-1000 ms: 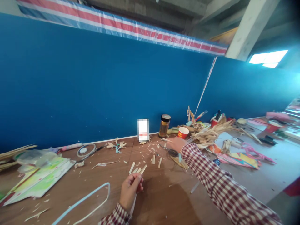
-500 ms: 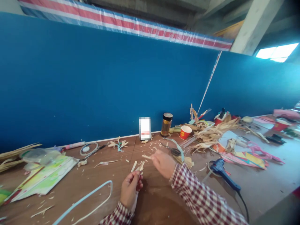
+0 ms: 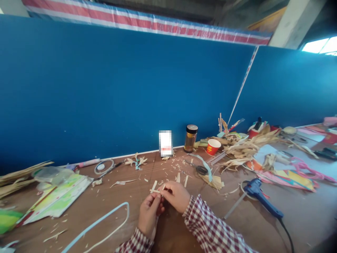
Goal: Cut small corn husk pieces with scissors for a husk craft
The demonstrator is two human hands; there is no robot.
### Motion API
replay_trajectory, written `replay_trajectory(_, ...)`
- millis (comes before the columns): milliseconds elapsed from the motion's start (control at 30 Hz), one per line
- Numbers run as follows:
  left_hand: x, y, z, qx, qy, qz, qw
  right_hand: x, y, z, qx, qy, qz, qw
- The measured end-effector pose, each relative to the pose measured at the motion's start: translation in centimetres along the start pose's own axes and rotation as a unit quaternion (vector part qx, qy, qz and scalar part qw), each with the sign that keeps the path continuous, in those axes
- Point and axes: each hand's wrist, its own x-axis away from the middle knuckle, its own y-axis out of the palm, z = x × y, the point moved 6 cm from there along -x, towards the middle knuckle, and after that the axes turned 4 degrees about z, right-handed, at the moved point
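Near the table's front, my left hand (image 3: 149, 215) is closed in a pinch on pale corn husk strips (image 3: 155, 191). Close against it, my right hand (image 3: 177, 196) pinches at the same husk strips, its fingertips meeting the left ones. The fingers partly hide the strips, so their exact layering cannot be made out. Just beyond the right hand lie loose cut husk pieces (image 3: 178, 177). A pair of dark-handled scissors (image 3: 201, 170) rests further back, beside a pale blue strip and a wider husk piece (image 3: 216, 182).
A blue hot glue gun (image 3: 259, 196) lies at the right, its cord running forward. At the back stand a dark-lidded jar (image 3: 190, 138) and a red paper cup (image 3: 213, 147), near a heap of dried husks (image 3: 252, 144). A small husk flower (image 3: 136, 161) and a light blue looped strip (image 3: 97, 223) lie left.
My right hand has come left and toward me, bringing its husk strip to my left hand. The left hand has stayed nearly in place. The view has shifted slightly.
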Motion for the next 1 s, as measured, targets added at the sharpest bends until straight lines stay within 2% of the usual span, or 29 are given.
replay_trajectory(133, 0.0, 0.1, 0.0, -0.026, -0.005, -0.008, 1.000, 0.2, 0.2, 0.3, -0.004, -0.001, 0.006, 1.000)
replay_trajectory(267, 0.1, 0.1, 0.0, -0.052, 0.021, -0.013, 0.998, 0.4, 0.2, 0.3, 0.004, -0.010, -0.007, 1.000)
replay_trajectory(533, 0.1, 0.1, 0.2, -0.082, 0.076, -0.013, 0.994, 1.0, 0.3, -0.1, 0.140, -0.007, 0.013, 0.990)
replay_trajectory(633, 0.8, 0.4, 0.6, -0.104, 0.091, -0.023, 0.990, 0.3, -1.1, 1.1, 0.192, 0.007, 0.025, 0.981)
replay_trajectory(733, 1.5, 0.7, 1.1, -0.101, 0.107, -0.038, 0.988, -0.4, -3.6, 3.3, 0.269, 0.093, 0.050, 0.957)
replay_trajectory(767, 1.5, 0.6, 1.1, -0.086, 0.103, -0.028, 0.991, -0.5, -4.6, 3.6, 0.270, 0.101, 0.079, 0.954)
replay_trajectory(833, 1.2, 0.3, 1.1, -0.051, 0.082, 0.000, 0.995, -0.5, -5.8, 3.0, 0.233, 0.073, 0.139, 0.960)
replay_trajectory(867, 1.0, 0.1, 1.0, -0.034, 0.073, 0.015, 0.997, -0.3, -5.8, 2.4, 0.205, 0.053, 0.147, 0.966)
replay_trajectory(900, 0.7, -0.1, 1.0, -0.021, 0.064, 0.025, 0.997, -0.1, -5.4, 1.7, 0.178, 0.033, 0.136, 0.974)
replay_trajectory(1000, 0.2, -0.4, 0.9, 0.000, 0.052, 0.041, 0.998, 0.7, -2.9, -0.5, 0.123, -0.009, 0.047, 0.991)
